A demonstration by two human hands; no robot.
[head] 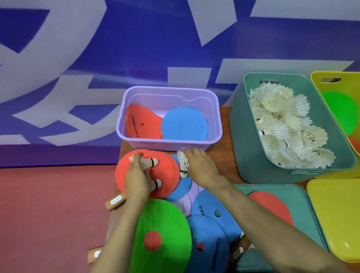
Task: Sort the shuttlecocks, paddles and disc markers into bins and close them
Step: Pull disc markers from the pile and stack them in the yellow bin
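They are gathering up the loose shuttlecocks. The left hand [136, 181] curls round two shuttlecocks [154, 162], cork tips poking out toward the right hand, above a red round piece [168, 170]. The right hand [201, 167] lies with fingers stretched beside a third shuttlecock [182, 165] just to its left; whether it pinches it I cannot tell. Beyond the right hand and further right, the teal bin [241, 131] is heaped with feathers, so I'd judge both hands must next carry their catch across and drop it there. Straight ahead of the hands the purple bin [166, 89] holds discs. Unsorted rounds and a wooden handle [115, 202] lie on the surface [225, 119], nearer the person.
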